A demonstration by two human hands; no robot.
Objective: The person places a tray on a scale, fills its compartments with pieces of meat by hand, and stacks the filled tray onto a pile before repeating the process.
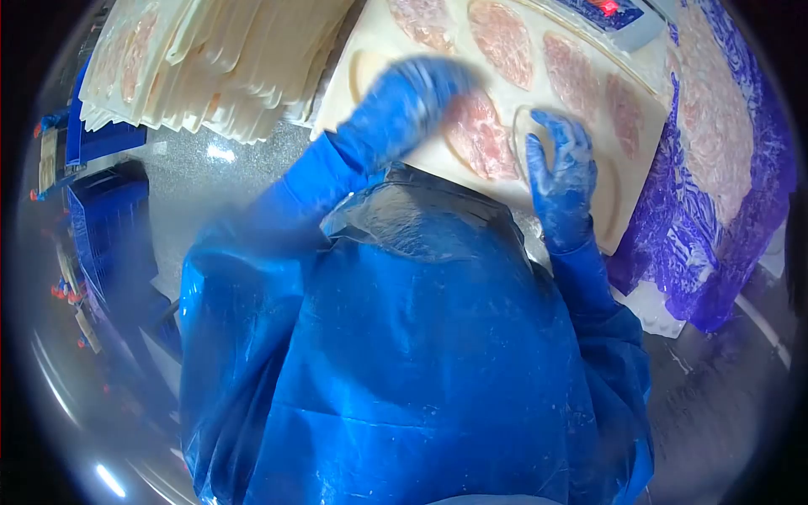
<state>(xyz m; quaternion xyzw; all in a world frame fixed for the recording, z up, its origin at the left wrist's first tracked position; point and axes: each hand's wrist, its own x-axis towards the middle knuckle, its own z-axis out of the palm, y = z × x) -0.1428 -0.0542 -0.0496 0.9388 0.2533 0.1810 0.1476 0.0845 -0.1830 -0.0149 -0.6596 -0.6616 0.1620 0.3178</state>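
A white board [429, 164] with oval hollows lies in front of me, several hollows filled with pale pink minced meat [502, 42]. My left hand [412, 101], in a blue glove, is over the board's left part, beside a filled oval [481, 139]; its fingers are smeared by motion. My right hand [561, 164], also gloved in blue, rests at a hollow right of that oval. Its thumb and fingers are apart, with nothing visible between them. White smears cover its fingers.
Stacked white boards [210, 76] stand at the upper left. On the right, a large mass of minced meat [711, 109] lies on purple plastic sheeting [665, 227]. A blue device with a red display [613, 10] is at the top. Blue crates [114, 227] stand on the left.
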